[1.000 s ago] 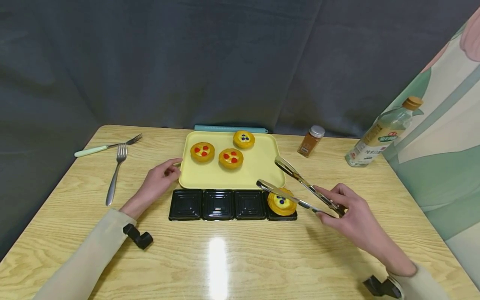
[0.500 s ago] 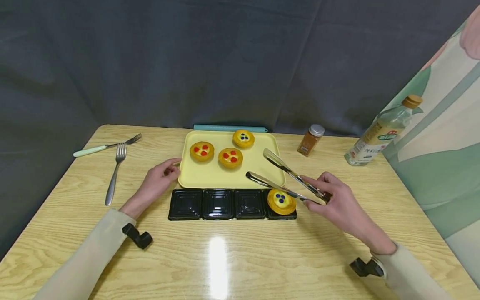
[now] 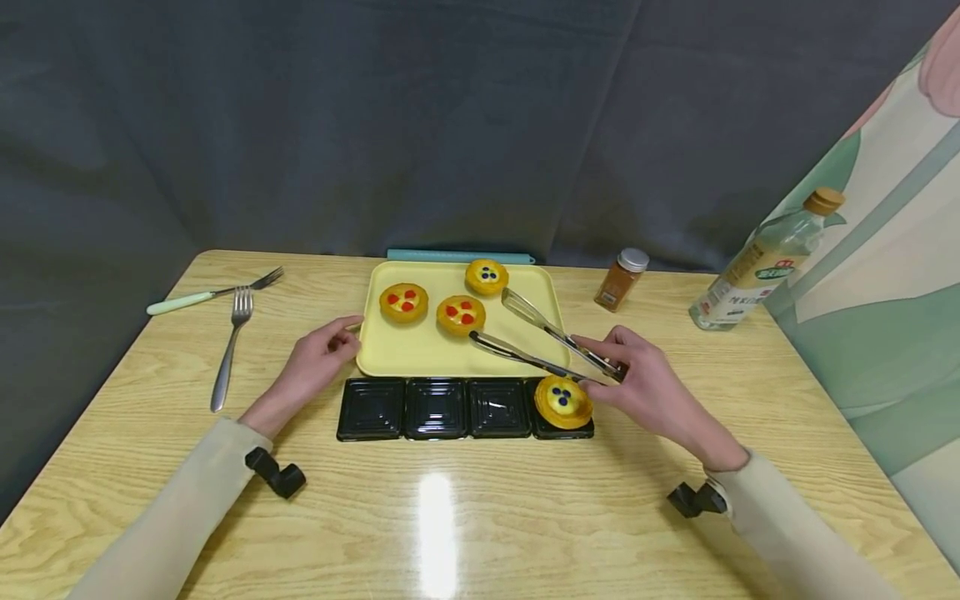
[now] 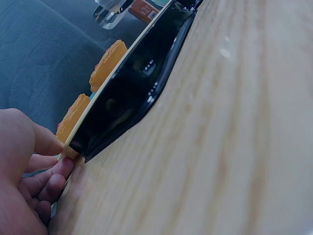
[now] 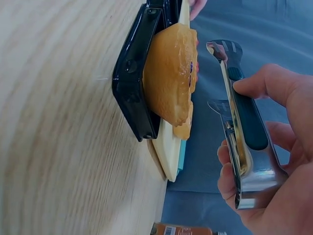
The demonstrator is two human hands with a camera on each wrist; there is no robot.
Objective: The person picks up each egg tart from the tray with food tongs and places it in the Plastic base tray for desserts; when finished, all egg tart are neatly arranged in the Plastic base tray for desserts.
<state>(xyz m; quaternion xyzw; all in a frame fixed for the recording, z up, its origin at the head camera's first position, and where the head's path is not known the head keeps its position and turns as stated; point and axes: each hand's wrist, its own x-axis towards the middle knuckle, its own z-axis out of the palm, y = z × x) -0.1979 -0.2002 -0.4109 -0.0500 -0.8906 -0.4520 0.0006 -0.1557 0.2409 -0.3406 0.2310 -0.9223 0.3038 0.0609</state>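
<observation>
Between our hands lies the yellow tray (image 3: pixel 412 354); our left hand (image 3: pixel 321 354) pinches its rim, our right hand (image 3: pixel 641 375) grips spread tongs (image 5: pixel 249 122); just off their tips, leftward, a red-topped tart (image 3: pixel 461 317), likely light, crumbly: we'd hold its sides gently.

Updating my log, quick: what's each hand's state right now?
Left hand: closed, pinching the edge of the yellow tray.
Right hand: closed, holding the metal tongs.
</observation>
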